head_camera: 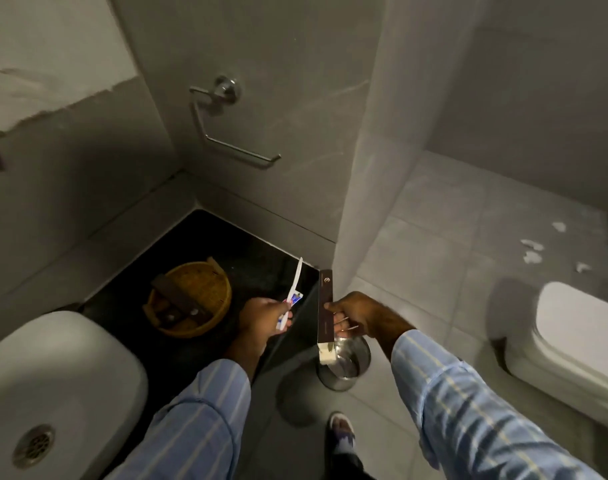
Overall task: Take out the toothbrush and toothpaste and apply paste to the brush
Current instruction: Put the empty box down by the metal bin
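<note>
My left hand (262, 318) grips a white toothbrush (295, 280) and a small red, white and blue toothpaste tube (293, 300) together; the brush points up and away over the dark counter. My right hand (356, 313) pinches a long dark brown box (325, 308) upright, directly above a round steel bin (346, 362). A pale flap hangs at the box's lower end, over the bin's mouth.
A white sink (53, 375) with a metal drain lies at the lower left. A yellow woven basket (191, 299) holding dark packets sits on the black counter (254, 251). A towel ring (226, 126) hangs on the wall. A toilet (579, 348) stands at right.
</note>
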